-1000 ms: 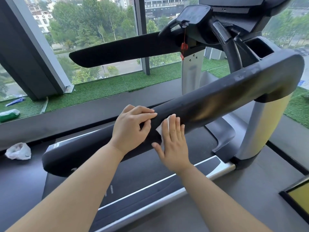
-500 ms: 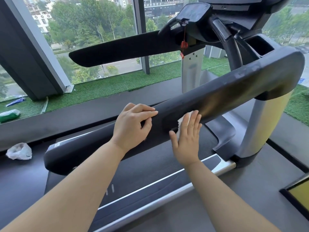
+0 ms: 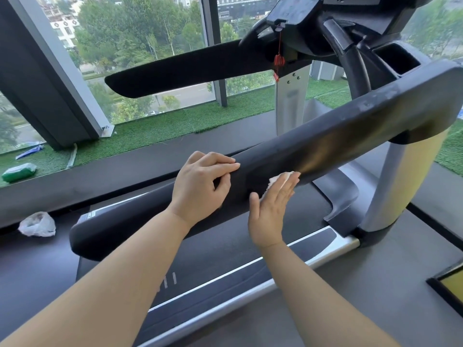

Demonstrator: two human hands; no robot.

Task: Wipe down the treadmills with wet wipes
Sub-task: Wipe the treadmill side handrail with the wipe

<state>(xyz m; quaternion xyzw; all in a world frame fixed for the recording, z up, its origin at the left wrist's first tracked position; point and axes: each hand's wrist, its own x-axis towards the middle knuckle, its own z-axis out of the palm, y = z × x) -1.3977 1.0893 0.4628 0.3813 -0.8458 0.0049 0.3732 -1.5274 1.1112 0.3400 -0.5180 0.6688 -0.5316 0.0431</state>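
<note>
The treadmill's near black handrail [image 3: 338,139] runs across the middle of the head view, from lower left up to the console at the right. My left hand [image 3: 200,186] rests on top of this rail, fingers curled over it, holding nothing. My right hand [image 3: 271,209] presses a white wet wipe [image 3: 279,180] flat against the rail's near side, palm and fingers extended. Only the wipe's upper edge shows past my fingertips. The far handrail [image 3: 185,68] and the console [image 3: 295,11] lie behind.
A red safety clip [image 3: 278,61] dangles from the console. A green wipes pack [image 3: 18,172] lies on the artificial grass by the window. A crumpled plastic bag [image 3: 37,224] sits on the dark floor at left. The silver upright [image 3: 400,186] stands at right.
My right hand has slid the wipe to the right along the near handrail, up toward the console. My left hand has stayed where it was on the rail.
</note>
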